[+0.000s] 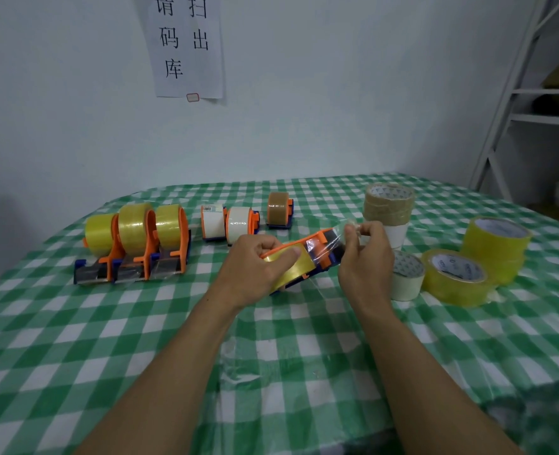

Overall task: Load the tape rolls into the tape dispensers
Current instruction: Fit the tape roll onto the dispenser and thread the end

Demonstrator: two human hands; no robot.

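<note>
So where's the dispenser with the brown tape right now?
In the head view the brown-tape dispenser stands near the far edge of the table, just right of the two white-tape dispensers and left of the stack of brown rolls.

**Around the worktop**

A green-and-white checked cloth (140, 339) covers the worktop (307, 443), wrinkled near its front edge. Behind the worktop rises a pale wall (337, 93). On it, above the worktop's far edge, hangs a white paper sheet (188, 47) with large black Chinese characters and a small red-edged label (193, 97) at its bottom. Right of the worktop stands a white metal shelving rack (514, 103) holding dim, blurred things.
</note>
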